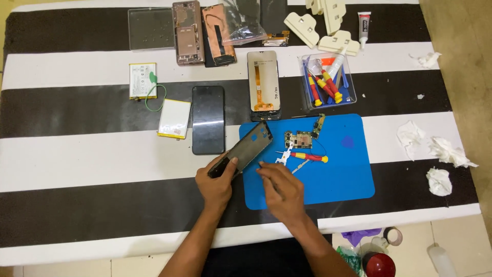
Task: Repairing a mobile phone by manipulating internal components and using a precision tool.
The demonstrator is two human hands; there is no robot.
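My left hand grips a dark phone frame by its near end and tilts it up over the left edge of the blue work mat. My right hand is closed beside the frame's lower edge, fingertips touching it; whether it holds a small tool I cannot tell. On the mat lie a green circuit board, a red and yellow screwdriver and metal tweezers.
On the black and white striped table lie a black phone, two batteries, a display panel, a clear tray of screwdrivers, pink phone parts, cream clamps, a glue tube and crumpled tissues.
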